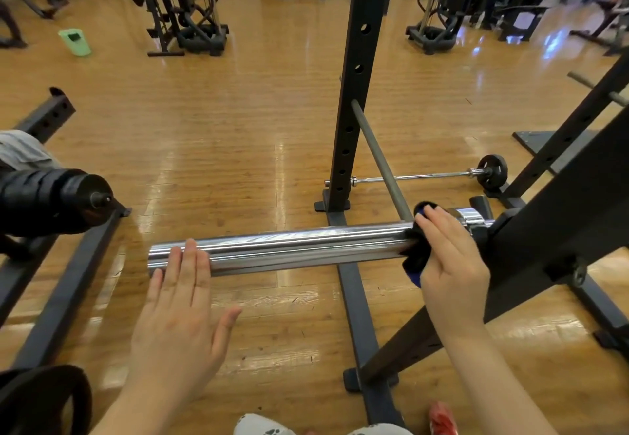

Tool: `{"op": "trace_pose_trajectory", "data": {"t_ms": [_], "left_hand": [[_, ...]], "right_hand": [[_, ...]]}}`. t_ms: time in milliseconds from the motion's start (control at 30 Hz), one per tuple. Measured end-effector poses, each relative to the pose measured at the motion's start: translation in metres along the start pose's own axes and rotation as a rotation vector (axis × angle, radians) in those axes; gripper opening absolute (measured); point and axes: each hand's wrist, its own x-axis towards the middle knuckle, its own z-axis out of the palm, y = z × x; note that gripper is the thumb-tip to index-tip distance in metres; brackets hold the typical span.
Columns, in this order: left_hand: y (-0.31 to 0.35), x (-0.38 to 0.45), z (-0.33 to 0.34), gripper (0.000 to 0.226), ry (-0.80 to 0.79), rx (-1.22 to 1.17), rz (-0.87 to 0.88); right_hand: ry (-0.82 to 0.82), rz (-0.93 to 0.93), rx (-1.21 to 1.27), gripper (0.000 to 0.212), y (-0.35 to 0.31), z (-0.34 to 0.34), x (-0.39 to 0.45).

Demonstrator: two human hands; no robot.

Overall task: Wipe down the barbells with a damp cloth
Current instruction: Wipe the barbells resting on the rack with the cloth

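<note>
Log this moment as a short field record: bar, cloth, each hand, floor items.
bar: chrome barbell sleeve, horizontal, on the rack
cloth: dark cloth, wrapped on the sleeve's rack end
right hand: right hand grips the cloth
left hand: left hand open, fingers flat by the sleeve's free end
floor: second barbell; green bin

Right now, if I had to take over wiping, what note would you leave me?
Left hand: open and flat, fingertips on the free end of the chrome barbell sleeve, steadying it.
Right hand: grip closed on the dark cloth, pressed on the sleeve's inner end near the collar.
A second barbell lies on the floor beyond the rack upright.
Done: cannot tell how much is wiped.
Left: finish this sleeve, then likely the floor barbell.
</note>
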Motion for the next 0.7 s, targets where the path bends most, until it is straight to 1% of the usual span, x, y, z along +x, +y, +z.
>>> {"op": "trace_pose_trajectory", "data": {"t_ms": [133,333,400,500,600,700], "left_hand": [[-0.001,0.013,-0.007,0.077,0.044,-0.010,-0.032],[-0.004,0.034,-0.014,0.078,0.056,-0.007,-0.027],[-0.005,0.030,-0.013,0.076,0.061,-0.043,-0.023],[-0.001,0.016,-0.008,0.069,0.085,-0.116,-0.022],[-0.001,0.007,0.001,0.069,0.085,-0.113,0.006],[-0.004,0.013,0.002,0.068,0.124,-0.116,0.019]], "right_hand": [[-0.012,0.054,-0.051,0.042,-0.004,0.007,0.001],[-0.062,0.089,-0.046,0.041,0.000,-0.001,-0.039],[-0.081,0.099,-0.040,0.042,0.000,-0.005,-0.047],[-0.054,0.089,-0.036,0.042,-0.001,-0.008,-0.041],[-0.029,0.049,-0.025,0.040,-0.003,-0.003,-0.025],[-0.038,0.022,-0.006,0.039,-0.002,0.004,-0.018]]}}
